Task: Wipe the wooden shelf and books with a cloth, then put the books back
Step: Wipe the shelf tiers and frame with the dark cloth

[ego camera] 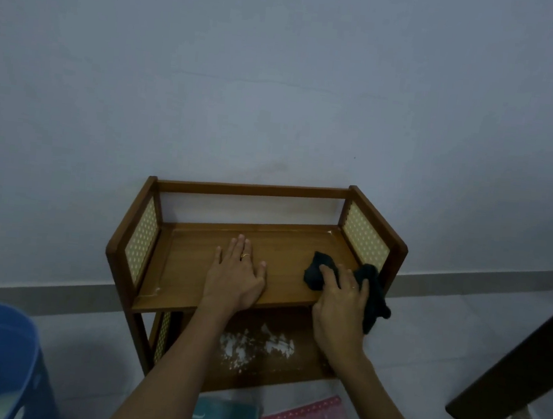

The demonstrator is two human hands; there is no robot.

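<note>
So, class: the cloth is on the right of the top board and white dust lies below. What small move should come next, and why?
Probably sweep the dark cloth leftward along the top board, lifting the flat left hand out of its way. The right hand grips it near the right end; the lower board's white dust can wait.
</note>
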